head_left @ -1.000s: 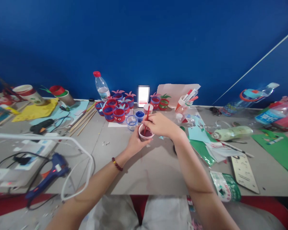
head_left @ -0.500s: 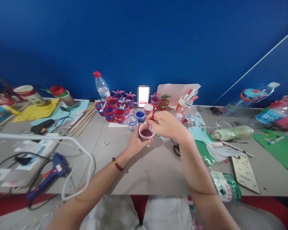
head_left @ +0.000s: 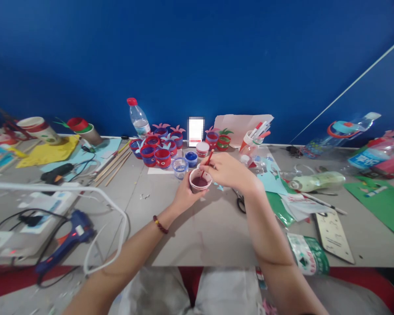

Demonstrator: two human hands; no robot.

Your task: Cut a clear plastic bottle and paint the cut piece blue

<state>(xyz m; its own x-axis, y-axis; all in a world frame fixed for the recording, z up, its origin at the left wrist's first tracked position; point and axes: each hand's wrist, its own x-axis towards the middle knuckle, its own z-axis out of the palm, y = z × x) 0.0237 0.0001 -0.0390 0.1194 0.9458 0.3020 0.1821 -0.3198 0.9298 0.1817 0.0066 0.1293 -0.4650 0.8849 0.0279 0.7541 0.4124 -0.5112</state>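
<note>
My left hand [head_left: 184, 195] is wrapped round a small paper cup [head_left: 197, 189], tilted a little toward me, with dark red liquid at its bottom. Over the cup's right side, my right hand [head_left: 228, 169] pinches a thin red paintbrush [head_left: 210, 156]. The brush leans to the right and its lower end dips into the cup; its tip is hidden in the liquid. Just behind stand a clear cup of water [head_left: 180, 168], an open jar of blue paint [head_left: 191, 158] and a white-lidded jar [head_left: 202, 148].
Several painted red and blue rings with paper leaves [head_left: 163, 158] stand behind on the left. A blue glue gun [head_left: 75, 234] and white cables lie at the left. Black-handled scissors [head_left: 240, 204], a pen cup [head_left: 248, 142] and a green bottle [head_left: 318, 181] are at the right.
My right hand has shifted slightly right, and the paintbrush has gone from nearly upright to leaning right. The scissors' handle has come into sight beside my right wrist. My left hand keeps the cup in place.
</note>
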